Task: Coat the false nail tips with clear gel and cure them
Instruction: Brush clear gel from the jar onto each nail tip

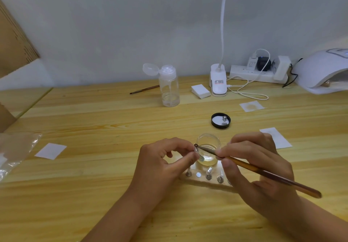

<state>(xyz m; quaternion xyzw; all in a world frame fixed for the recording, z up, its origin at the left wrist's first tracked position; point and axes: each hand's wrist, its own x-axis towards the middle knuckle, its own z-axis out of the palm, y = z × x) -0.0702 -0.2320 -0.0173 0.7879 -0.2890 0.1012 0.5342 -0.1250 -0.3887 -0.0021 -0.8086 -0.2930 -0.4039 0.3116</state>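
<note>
My left hand (165, 159) pinches a small metal peg with a clear nail tip (198, 154) between thumb and forefinger, in front of an open glass jar of clear gel (209, 147). My right hand (258, 166) grips a brown-handled brush (263, 173) like a pen; its tip touches the nail tip. Just below stands a clear holder strip (203, 180) with several metal pegs carrying nail tips. At the far right edge sits the white curing lamp (323, 72).
The jar's black lid (220, 120) lies behind the jar with a peg in it. Further back stand a clear pump bottle (169, 87), a second brush (145, 89), a white sponge block (200, 91), a clip lamp base (218, 81) and a power strip (252, 74). White paper squares (50, 151) and a plastic bag (13, 153) lie on the wooden table.
</note>
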